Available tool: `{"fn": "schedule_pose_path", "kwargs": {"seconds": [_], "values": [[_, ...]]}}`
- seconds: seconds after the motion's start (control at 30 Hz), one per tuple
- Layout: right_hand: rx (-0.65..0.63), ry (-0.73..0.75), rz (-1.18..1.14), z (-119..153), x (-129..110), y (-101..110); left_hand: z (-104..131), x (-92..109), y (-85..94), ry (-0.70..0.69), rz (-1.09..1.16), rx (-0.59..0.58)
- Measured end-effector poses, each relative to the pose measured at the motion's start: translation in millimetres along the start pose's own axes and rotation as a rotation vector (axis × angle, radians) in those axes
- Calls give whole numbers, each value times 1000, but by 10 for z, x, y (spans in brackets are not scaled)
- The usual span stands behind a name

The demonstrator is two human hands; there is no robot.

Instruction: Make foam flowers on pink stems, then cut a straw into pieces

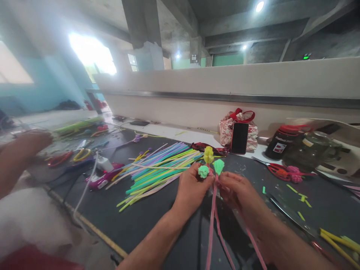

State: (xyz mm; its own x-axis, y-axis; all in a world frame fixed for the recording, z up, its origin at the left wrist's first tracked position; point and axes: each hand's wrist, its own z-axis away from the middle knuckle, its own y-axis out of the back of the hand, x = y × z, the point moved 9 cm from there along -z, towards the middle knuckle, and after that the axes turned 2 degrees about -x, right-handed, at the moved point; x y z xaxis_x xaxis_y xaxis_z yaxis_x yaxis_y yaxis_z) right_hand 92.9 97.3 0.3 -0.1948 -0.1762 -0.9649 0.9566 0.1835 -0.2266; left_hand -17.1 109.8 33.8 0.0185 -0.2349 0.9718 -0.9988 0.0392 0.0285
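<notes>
My left hand [189,185] is closed around fuzzy pipe-cleaner flowers, fingers pinching just below their heads. One head is yellow [208,154] and stands upright; a rounded mint-green head [203,171] sits lower, beside my thumb. Close against them, my right hand [234,186] pinches the top of a pink stem under a green bud-shaped head [218,166]. Long pink pipe-cleaner stems [213,221] hang down between my forearms. Where the stems meet is partly hidden by my fingers. A loose bundle of coloured pipe cleaners [160,170] lies left of my hands on the dark tabletop [157,228].
Red-handled scissors [277,170], a pink fuzzy flower [295,174], tweezers [289,214] and green scraps lie right. Behind stand a phone [239,138], a dark bottle [279,142] and a glass jug [309,152]. A magenta device [102,180] with cable and another person's arm [25,153] are left.
</notes>
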Motion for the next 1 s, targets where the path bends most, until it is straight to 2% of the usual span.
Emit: {"fn": "schedule_pose_path", "kwargs": {"seconds": [0.07, 0.13, 0.23, 0.3, 0.47, 0.6, 0.8, 0.9, 1.0], "values": [[17, -14, -8, -22, 19, 37, 4, 21, -9, -50, -120, 22], [63, 13, 12, -53, 0, 114, -4, -5, -35, -38, -119, 13], [113, 47, 64, -116, -48, 259, -24, -126, -75, 117, 120, -63], [94, 16, 124, -174, -39, 334, -13, -175, -65, 233, 291, -122], [10, -98, 339, -314, 142, 422, 79, -107, 179, 391, 410, -204], [-2, -116, 469, -389, 304, 353, 128, 26, 366, 394, 432, -212], [-29, -139, 605, -467, 423, 192, 127, 134, 414, 338, 478, -203], [-59, -118, 674, -422, 342, 131, 126, 82, 383, 343, 429, -190], [-54, -52, 683, -248, 83, 67, 145, -34, 258, 378, 415, -239]]}}
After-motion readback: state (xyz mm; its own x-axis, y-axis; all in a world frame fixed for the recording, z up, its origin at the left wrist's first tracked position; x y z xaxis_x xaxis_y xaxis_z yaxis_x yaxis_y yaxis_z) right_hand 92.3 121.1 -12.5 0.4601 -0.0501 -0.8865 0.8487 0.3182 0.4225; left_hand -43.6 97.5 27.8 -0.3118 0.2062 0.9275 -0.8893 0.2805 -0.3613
